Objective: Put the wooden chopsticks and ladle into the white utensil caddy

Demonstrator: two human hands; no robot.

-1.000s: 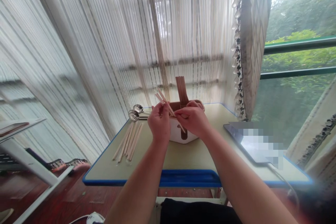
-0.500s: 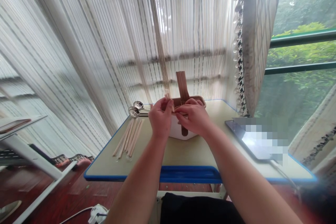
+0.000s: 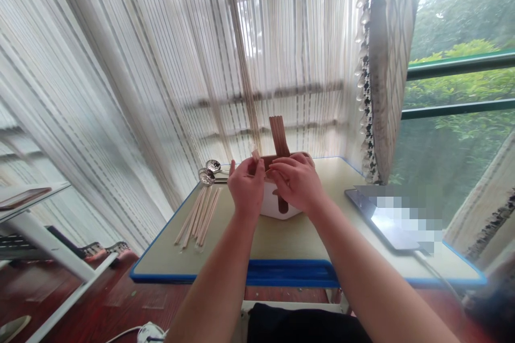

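The pale slender wooden sticks, exposed at length a second ago, now show only a short end above the left hand's pinching grip, suggesting realignment; whether the right hand's adjacent grip holds anything cannot be determined

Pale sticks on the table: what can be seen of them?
The pale sticks are slender, straight and wood-like, bunched too closely to count surely. They lie flat in a loose, slanting bundle on the left part of the table, which supports them, their far ends near the metal-looking spoons. Something clear, perhaps wrapping, shows at their near ends.
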